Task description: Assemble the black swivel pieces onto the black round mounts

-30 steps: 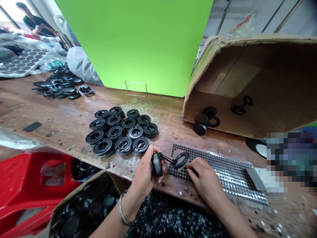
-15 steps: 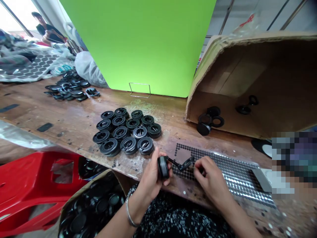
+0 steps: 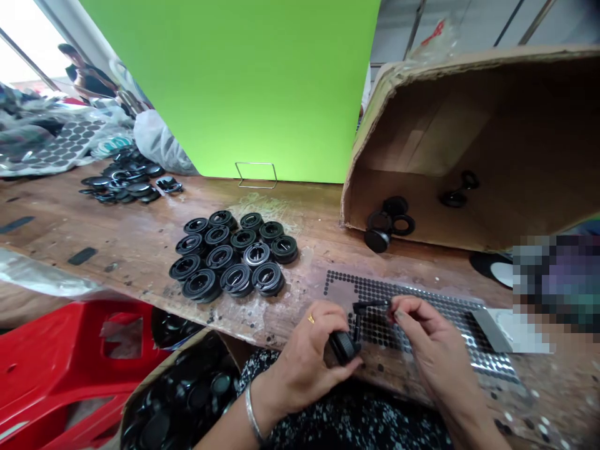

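Note:
My left hand (image 3: 312,350) is wrapped round a black round part with a ribbed rim (image 3: 343,347). From that part a thin black jointed arm (image 3: 357,325) rises and bends right into a flat end piece seen edge-on. My right hand (image 3: 431,334) is pinched closed at the tip of the end piece; what lies between its fingertips is too small to make out. Beneath both lies a clear sheet of small black dots (image 3: 422,297). To the left, several round black parts (image 3: 220,256) stand grouped on the wooden table (image 3: 135,244).
A cardboard box (image 3: 422,144) lies open-sided at right with a few black parts inside. A green board (image 3: 244,87) stands behind. A grey metal block (image 3: 490,331) rests on the sheet. Below left are a red stool (image 3: 42,350) and a carton of black parts (image 3: 182,387).
My left hand has turned over and moved right with the round part, tilting it. The arm's end piece has swung up, and my right hand has moved slightly right, to its tip.

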The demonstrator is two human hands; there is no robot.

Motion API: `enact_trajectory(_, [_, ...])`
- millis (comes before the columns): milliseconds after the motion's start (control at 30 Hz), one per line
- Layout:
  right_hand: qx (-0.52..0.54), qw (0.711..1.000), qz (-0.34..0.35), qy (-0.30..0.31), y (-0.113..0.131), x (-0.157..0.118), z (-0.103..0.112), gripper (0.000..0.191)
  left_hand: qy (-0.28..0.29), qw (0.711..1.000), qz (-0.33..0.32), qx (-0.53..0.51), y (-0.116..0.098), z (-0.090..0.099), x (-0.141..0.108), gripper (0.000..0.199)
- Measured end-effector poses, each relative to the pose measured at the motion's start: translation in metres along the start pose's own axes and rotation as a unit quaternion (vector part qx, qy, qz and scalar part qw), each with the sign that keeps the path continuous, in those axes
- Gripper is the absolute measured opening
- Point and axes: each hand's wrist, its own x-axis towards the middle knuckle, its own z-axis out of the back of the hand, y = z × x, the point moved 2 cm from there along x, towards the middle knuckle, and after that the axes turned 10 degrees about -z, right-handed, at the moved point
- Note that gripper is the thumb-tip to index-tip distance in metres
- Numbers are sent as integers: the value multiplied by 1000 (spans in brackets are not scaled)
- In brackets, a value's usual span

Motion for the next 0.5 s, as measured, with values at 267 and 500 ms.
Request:
enact_trajectory(267, [-12, 999, 12, 33, 10, -9, -6, 19, -36, 999, -22, -15, 4, 1, -5, 62])
enact_trajectory(500, [-11, 997, 10, 71, 9, -15, -15, 17, -62, 998, -6, -10, 8, -3, -7, 63])
